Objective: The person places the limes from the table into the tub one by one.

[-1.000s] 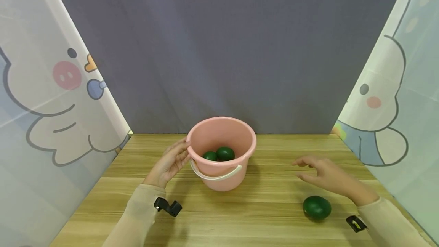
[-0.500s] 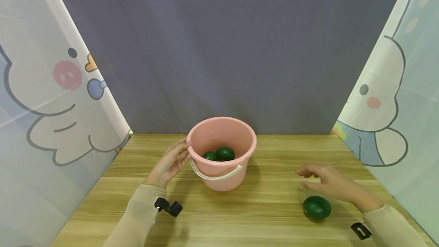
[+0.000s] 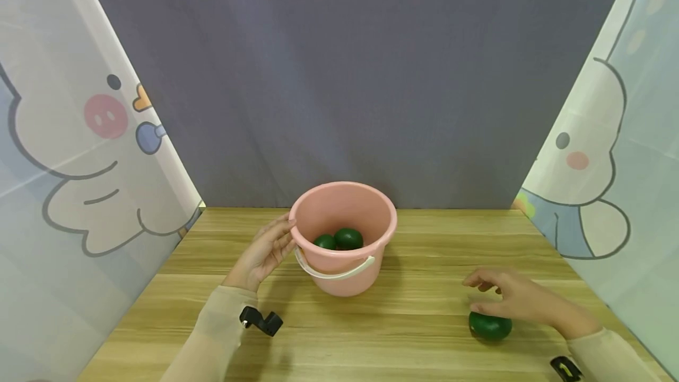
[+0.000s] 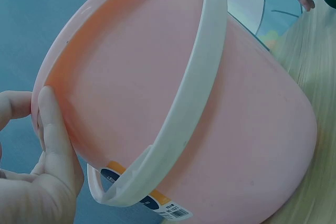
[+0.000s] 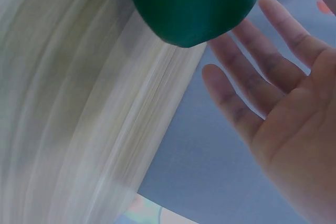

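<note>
A pink bucket (image 3: 345, 279) stands upright on the table with its white handle (image 3: 339, 275) hanging down at the front. Two dark green avocados (image 3: 348, 239) lie inside it. My left hand (image 3: 262, 255) holds the bucket's left rim; in the left wrist view the thumb is on the outer wall below the rim and a finger is across it. Another avocado (image 3: 490, 328) rests on the table at the right. My right hand (image 3: 514, 296) hovers just over it with fingers spread and relaxed, partly covering its top. In the right wrist view, the palm (image 5: 310, 124) holds nothing.
The wood-grain table (image 3: 403, 346) ends at a dark grey curtain (image 3: 350, 75) behind the bucket. Printed cartoon curtains (image 3: 589, 193) flank it on both sides. Black camera mounts (image 3: 261, 320) sit on both wrists.
My right hand has moved down and toward me, from behind the loose avocado to over it. The left hand and the bucket have stayed in place.
</note>
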### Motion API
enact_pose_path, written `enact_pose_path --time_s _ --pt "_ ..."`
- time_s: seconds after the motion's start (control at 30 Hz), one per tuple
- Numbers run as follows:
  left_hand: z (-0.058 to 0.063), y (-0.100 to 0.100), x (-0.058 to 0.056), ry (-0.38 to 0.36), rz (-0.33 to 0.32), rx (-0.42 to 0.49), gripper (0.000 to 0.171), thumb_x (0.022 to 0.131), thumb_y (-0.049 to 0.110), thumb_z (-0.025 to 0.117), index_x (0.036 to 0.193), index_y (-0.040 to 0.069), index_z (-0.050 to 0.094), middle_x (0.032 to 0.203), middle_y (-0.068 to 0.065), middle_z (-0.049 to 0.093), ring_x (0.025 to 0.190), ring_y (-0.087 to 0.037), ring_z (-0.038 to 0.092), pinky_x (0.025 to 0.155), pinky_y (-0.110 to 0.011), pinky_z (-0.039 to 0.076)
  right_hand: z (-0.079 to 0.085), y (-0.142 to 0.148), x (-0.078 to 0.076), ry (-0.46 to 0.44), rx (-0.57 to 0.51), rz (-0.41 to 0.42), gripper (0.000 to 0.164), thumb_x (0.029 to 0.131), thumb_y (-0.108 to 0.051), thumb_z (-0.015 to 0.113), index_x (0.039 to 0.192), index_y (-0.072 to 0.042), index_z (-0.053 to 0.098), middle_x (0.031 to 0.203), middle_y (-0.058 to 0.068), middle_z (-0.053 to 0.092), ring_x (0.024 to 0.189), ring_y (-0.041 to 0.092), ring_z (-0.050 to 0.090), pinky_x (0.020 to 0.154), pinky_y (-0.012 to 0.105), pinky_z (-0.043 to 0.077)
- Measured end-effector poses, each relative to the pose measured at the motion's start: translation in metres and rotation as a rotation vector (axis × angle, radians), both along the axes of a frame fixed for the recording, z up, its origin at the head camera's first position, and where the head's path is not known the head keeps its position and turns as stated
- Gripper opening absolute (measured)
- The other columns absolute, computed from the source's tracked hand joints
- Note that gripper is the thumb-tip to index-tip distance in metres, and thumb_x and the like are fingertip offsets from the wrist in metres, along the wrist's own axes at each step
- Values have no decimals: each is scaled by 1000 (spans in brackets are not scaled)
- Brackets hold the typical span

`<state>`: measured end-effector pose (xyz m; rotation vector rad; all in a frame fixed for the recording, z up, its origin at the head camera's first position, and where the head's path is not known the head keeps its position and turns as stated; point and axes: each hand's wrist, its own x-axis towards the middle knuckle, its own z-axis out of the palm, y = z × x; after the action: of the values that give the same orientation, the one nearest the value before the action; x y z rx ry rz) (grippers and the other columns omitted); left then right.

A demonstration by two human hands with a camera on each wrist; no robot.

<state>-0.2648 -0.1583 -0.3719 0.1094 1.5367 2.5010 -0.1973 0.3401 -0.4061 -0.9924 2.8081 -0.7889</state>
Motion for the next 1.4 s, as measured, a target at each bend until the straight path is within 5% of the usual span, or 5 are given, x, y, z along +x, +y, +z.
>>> enact_pose_path --time_s 0.53,0.8,1.4 --pt "-1 0 0 3 -11 23 52 103 8 53 151 3 35 125 -10 52 83 -6 62 72 -11 58 -8 10 3 -284 -77 24 49 93 -25 74 131 1 56 128 20 59 105 42 60 75 66 55" --pt "-1 0 0 4 -8 27 51 103 8 53 151 3 35 125 -11 53 82 -6 62 71 -11 57 -16 15 -1 -305 -84 102 49 92 -20 76 132 0 56 122 14 65 104 17 63 75 29 58" --pt "-2 0 -1 9 -11 22 52 103 9 54 152 4 35 121 -10 55 81 -6 62 72 -11 58 -25 12 0 -234 -118 143 32 89 -16 78 118 -10 65 106 -5 67 89 4 58 61 22 53"
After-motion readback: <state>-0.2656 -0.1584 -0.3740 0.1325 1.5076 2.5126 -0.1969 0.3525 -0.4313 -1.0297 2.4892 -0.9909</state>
